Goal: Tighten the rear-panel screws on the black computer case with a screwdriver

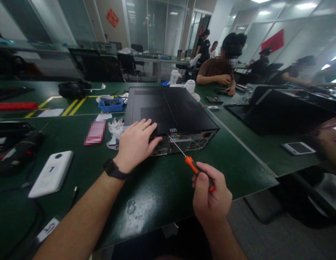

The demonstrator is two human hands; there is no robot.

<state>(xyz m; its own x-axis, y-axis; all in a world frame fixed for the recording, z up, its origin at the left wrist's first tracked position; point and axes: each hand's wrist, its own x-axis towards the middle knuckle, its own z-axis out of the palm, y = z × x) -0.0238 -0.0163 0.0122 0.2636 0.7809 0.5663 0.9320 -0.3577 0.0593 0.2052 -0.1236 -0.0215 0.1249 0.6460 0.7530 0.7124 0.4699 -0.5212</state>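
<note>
A black computer case [181, 108] lies on its side on the green table, its rear panel turned toward me. My left hand [137, 142] rests with spread fingers on the near left edge of the case, over part of the rear panel. In my right hand [212, 191] is a screwdriver [192, 164] with an orange and dark handle, gripped with the thumb along it. Its thin shaft points up and left, and the tip meets the upper edge of the rear panel, near a silver sticker. Whether a screw sits under the tip is too small to tell.
White gloves [115, 131] and a pink packet [95, 132] lie left of the case, with a blue bin [111, 104] behind. A white power bank-like device [52, 174] is nearer me. An open black laptop [287, 112] stands right. Across the table sits a person [215, 68].
</note>
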